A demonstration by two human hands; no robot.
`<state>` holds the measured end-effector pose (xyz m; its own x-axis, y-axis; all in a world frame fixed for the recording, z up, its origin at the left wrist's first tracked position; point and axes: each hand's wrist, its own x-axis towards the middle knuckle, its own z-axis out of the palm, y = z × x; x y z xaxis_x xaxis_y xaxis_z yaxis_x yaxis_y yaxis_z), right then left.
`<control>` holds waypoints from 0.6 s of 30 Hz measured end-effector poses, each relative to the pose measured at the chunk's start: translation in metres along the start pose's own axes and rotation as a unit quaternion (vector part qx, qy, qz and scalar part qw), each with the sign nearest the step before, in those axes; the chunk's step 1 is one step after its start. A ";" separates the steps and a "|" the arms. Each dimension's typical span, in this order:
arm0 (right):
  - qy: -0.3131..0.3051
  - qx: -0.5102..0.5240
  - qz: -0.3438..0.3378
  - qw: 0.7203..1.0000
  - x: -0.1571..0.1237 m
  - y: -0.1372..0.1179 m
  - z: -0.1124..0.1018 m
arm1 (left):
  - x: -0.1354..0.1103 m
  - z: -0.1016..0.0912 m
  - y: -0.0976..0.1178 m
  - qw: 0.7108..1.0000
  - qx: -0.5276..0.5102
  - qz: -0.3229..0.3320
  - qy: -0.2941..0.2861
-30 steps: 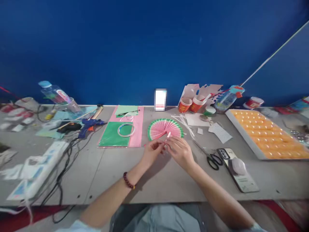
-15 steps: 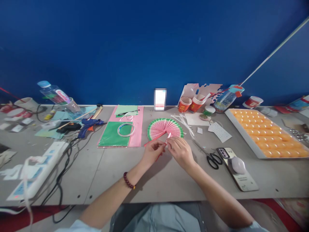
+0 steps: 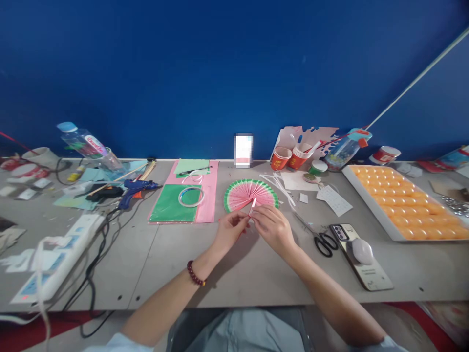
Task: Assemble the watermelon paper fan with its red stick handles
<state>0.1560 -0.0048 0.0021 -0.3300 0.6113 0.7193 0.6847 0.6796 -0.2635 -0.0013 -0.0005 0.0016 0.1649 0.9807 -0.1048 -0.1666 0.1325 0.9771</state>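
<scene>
left hand [image 3: 230, 229] and right hand [image 3: 271, 226] meet at table [image 3: 234, 274] centre, fingertips pinched together on small pink paper strip [image 3: 252, 204], which seems folded, too small to be sure. strip just in front of watermelon paper fan [image 3: 250, 193]. red paper cups [image 3: 291, 157] behind hold sticks or pens. white tray [image 3: 366, 203] at right filled with orange balls [image 3: 405, 205]. scissors [image 3: 318, 238] near right hand.

Pixelated card [image 3: 243, 150] (face unreadable)
</scene>
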 end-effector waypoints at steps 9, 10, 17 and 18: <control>-0.013 -0.080 -0.062 0.995 0.000 -0.006 -0.003 | -0.003 0.003 -0.002 1.000 0.005 -0.013 0.002; -0.018 -0.090 -0.068 0.993 0.001 -0.006 -0.003 | -0.003 0.002 -0.002 1.000 0.004 -0.015 0.001; -0.041 -0.089 -0.046 0.994 -0.001 -0.005 -0.002 | -0.003 0.003 -0.003 1.000 0.016 0.003 -0.003; -0.039 -0.082 -0.038 0.995 -0.002 -0.004 -0.001 | -0.003 0.003 -0.003 1.000 0.016 0.005 -0.007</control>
<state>0.1548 -0.0091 0.0027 -0.4306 0.5950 0.6787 0.7504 0.6538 -0.0971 0.0015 -0.0044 0.0000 0.1763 0.9800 -0.0925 -0.1368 0.1175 0.9836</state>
